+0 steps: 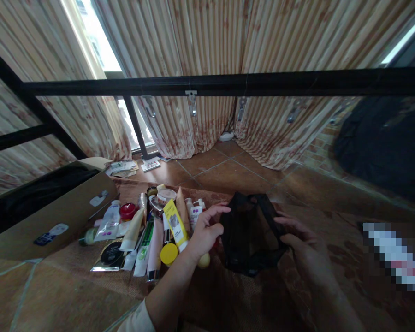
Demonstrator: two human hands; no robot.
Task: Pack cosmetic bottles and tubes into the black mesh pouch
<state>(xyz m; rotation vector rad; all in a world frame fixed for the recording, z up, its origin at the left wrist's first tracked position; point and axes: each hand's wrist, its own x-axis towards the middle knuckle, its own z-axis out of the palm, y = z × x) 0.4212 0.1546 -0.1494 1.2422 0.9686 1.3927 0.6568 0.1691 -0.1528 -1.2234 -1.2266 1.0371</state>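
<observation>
A soft black pouch [233, 251], dark and partly see-through, stands on the brown cloth with its top opened wide. My left hand [205, 228] pinches its left rim between thumb and fingers. On the opposite rim, my right hand [302, 240] holds the pouch with thumb and fingers. Left of it lies a heap of cosmetics. Nearest my left wrist are a yellow tube [175, 223] and a yellow-lidded jar [169, 254]. Farther left are a pink tube [154, 246], a green-and-white tube [144, 246] and a red jar [127, 211].
A cardboard box [69, 221] holding something black stands at the left. Behind the heap, papers [123, 168] lie on the tiled floor [224, 170]. A dark metal rail [214, 85] crosses before striped curtains [210, 41]. A blurred-out object [396, 256] lies at right.
</observation>
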